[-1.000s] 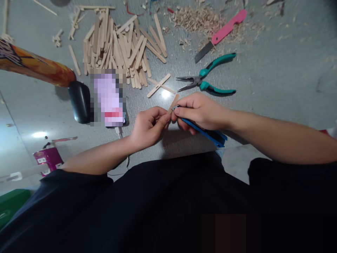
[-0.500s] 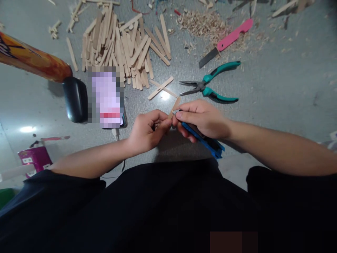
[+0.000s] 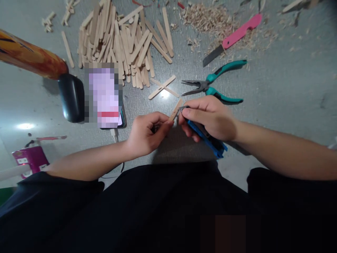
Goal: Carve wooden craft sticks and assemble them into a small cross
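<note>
My left hand (image 3: 149, 133) pinches the lower end of a wooden craft stick (image 3: 175, 109), which slants up to the right. A small dark mark or notch shows near the stick's middle. My right hand (image 3: 206, 117) is closed around a blue utility knife (image 3: 204, 134), its short metal blade beside the stick's right edge. Whether the blade touches the wood, I cannot tell. Just beyond my hands, two crossed craft sticks (image 3: 162, 87) lie on the table, one with a small slot in it. Green-handled needle-nose pliers (image 3: 210, 84) lie open beyond my right hand.
A heap of craft sticks (image 3: 126, 45) covers the back left. Wood shavings (image 3: 207, 17) and a pink-handled knife (image 3: 240, 31) lie at the back right. On the left are a plugged-in phone (image 3: 107, 95), a black case (image 3: 71, 98), an orange cylinder (image 3: 31, 54) and a purple box (image 3: 30, 160).
My right hand has drawn the knife blade slightly right, away from the stick's middle, where a dark mark now shows. My left hand keeps its pinch. The view has shifted a little.
</note>
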Action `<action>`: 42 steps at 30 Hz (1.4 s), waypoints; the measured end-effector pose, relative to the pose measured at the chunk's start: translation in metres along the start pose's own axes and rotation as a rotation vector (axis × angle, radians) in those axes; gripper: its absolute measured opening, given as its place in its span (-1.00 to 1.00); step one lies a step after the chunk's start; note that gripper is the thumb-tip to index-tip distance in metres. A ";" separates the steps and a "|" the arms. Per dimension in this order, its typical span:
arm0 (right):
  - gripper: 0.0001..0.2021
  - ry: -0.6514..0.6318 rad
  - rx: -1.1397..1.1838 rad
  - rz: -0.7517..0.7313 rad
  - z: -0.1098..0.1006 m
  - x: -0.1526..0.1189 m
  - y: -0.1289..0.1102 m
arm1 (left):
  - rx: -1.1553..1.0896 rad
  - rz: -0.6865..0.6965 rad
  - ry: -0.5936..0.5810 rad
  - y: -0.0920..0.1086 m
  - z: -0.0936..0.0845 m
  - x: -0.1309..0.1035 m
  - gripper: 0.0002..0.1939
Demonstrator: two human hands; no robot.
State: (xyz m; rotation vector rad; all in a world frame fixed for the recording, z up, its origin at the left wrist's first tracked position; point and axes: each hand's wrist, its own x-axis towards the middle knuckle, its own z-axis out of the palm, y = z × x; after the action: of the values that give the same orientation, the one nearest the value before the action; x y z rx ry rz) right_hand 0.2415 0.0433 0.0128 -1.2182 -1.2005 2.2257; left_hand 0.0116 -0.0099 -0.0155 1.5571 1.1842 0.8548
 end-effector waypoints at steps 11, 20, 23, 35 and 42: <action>-0.71 -0.066 -0.335 -0.137 0.000 0.002 0.010 | 0.016 0.023 -0.008 -0.003 0.001 0.000 -0.74; -0.74 0.058 -0.366 -0.114 0.006 -0.004 -0.001 | -0.003 0.035 0.001 -0.004 0.002 0.001 -0.78; -0.72 0.005 -0.422 -0.156 0.006 -0.003 0.006 | 0.022 0.053 0.015 -0.004 0.001 0.002 -0.79; -0.72 0.007 -0.329 -0.175 0.001 0.003 0.014 | -0.035 0.027 0.018 -0.006 0.002 0.001 -0.82; -0.71 -0.064 -0.426 -0.222 -0.002 0.005 0.014 | 0.020 0.069 0.015 -0.008 0.002 0.001 -0.79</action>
State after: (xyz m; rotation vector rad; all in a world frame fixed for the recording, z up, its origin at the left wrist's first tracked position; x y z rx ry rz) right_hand 0.2414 0.0388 -0.0017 -1.0933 -1.8063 1.9179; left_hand 0.0115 -0.0093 -0.0234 1.6183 1.1581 0.9037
